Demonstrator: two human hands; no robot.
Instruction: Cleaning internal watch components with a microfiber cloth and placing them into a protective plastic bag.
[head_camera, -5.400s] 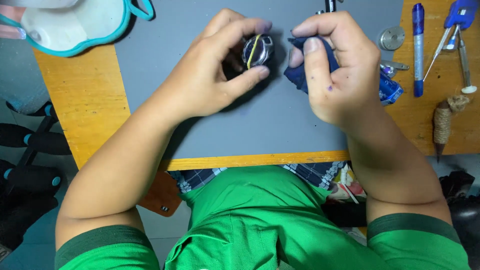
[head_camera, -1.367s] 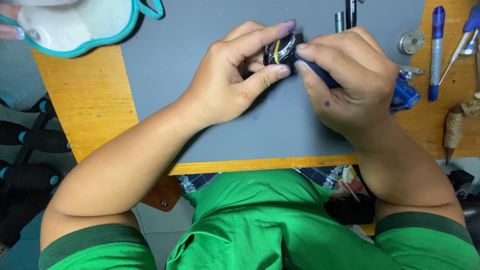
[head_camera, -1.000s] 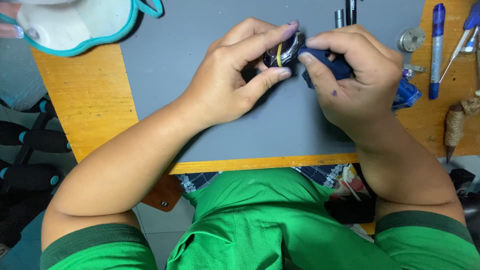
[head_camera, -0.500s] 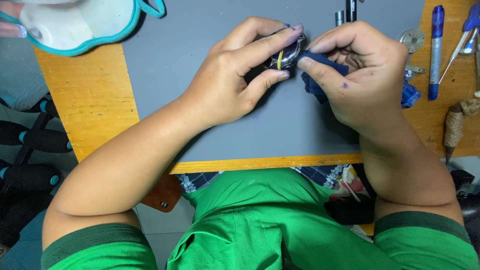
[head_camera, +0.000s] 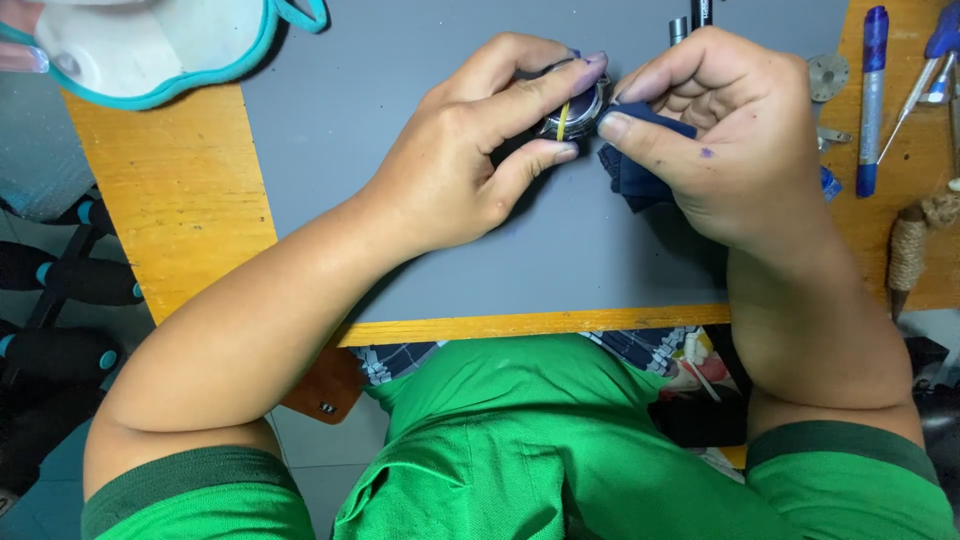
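My left hand (head_camera: 470, 150) pinches a small round dark metal object with a yellow stripe (head_camera: 570, 112), likely a watch case, between thumb and fingers above the grey mat (head_camera: 400, 60). My right hand (head_camera: 730, 130) holds a folded dark blue cloth (head_camera: 635, 165) and presses it against the right side of that round object. Most of the object is hidden by my fingers.
A white tray with a teal rim (head_camera: 150, 50) lies at the far left of the wooden table (head_camera: 170, 200). At the right lie a blue marker (head_camera: 872, 95), a small round metal disc (head_camera: 827, 75), blue-handled tools (head_camera: 935, 50) and a twine-wrapped tool (head_camera: 910, 250). Dark pens (head_camera: 690, 18) stand at the mat's far edge.
Both hands stay together on the round object. My right hand has shifted the blue cloth slightly along its side, and the object has turned a little in my left fingers.
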